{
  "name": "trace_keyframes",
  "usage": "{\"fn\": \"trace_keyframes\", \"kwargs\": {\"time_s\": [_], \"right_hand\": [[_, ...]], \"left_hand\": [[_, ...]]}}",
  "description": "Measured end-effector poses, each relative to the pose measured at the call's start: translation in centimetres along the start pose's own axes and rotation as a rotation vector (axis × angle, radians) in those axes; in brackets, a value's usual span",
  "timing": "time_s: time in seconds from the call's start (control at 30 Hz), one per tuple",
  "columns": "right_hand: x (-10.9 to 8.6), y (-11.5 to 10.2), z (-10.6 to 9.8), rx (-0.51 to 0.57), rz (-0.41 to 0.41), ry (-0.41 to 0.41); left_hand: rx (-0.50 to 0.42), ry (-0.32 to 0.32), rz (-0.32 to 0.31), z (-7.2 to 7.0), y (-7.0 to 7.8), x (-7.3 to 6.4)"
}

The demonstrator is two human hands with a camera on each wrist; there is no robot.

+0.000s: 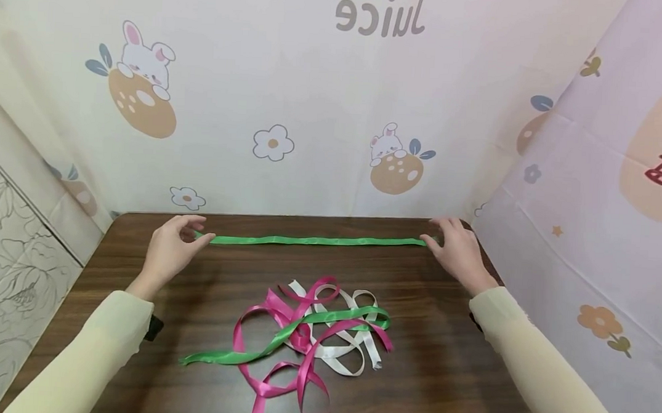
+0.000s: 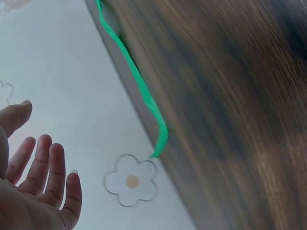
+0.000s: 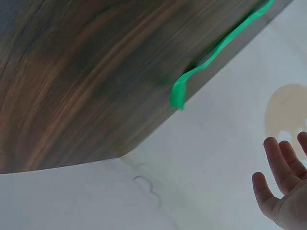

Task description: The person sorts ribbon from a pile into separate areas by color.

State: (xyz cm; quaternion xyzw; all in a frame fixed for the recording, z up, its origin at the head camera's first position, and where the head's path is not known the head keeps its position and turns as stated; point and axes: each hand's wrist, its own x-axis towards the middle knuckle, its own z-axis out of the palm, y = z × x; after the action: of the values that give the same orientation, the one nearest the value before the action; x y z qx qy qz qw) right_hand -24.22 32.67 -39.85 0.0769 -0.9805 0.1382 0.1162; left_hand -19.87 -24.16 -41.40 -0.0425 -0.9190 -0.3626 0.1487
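Note:
A green ribbon (image 1: 318, 240) lies stretched nearly straight along the far edge of the table. Near its left end is my left hand (image 1: 171, 244), thumb and fingers parted. At the opposite end my right hand (image 1: 458, 249) hovers with its thumb apart from its fingers. In the left wrist view the ribbon's end (image 2: 160, 139) lies loose, away from the spread fingers (image 2: 56, 167). The right wrist view likewise has the other end (image 3: 178, 93) bent and free, with the hand (image 3: 288, 191) off to the side.
Nearer me, a loose tangle holds a pink ribbon (image 1: 264, 388), a white ribbon (image 1: 371, 350) and another green ribbon (image 1: 219, 357). They lie on the dark wooden table (image 1: 412, 370). A printed curtain (image 1: 321, 187) hangs behind the far edge, and more printed cloth (image 1: 562, 241) stands at the right.

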Motion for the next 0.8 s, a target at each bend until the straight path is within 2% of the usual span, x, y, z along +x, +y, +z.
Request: {"fn": "trace_keyframes", "kwargs": {"time_s": [0.17,0.37,0.63,0.8], "right_hand": [[-0.7,-1.4,0.1,0.017,-0.058,0.008],[-1.4,-2.9,0.0,0.035,-0.107,0.017],[-2.5,-4.1,0.6,0.029,-0.167,0.025],[-3.3,-4.8,0.9,0.041,-0.192,0.015]], "left_hand": [[0.004,-0.003,0.050,0.5,1.3,-0.6],[0.014,0.022,0.131,1.3,2.6,-1.4],[0.007,0.006,0.159,2.1,3.5,-2.7],[0.000,-0.003,0.209,2.5,4.3,-3.6]]}}
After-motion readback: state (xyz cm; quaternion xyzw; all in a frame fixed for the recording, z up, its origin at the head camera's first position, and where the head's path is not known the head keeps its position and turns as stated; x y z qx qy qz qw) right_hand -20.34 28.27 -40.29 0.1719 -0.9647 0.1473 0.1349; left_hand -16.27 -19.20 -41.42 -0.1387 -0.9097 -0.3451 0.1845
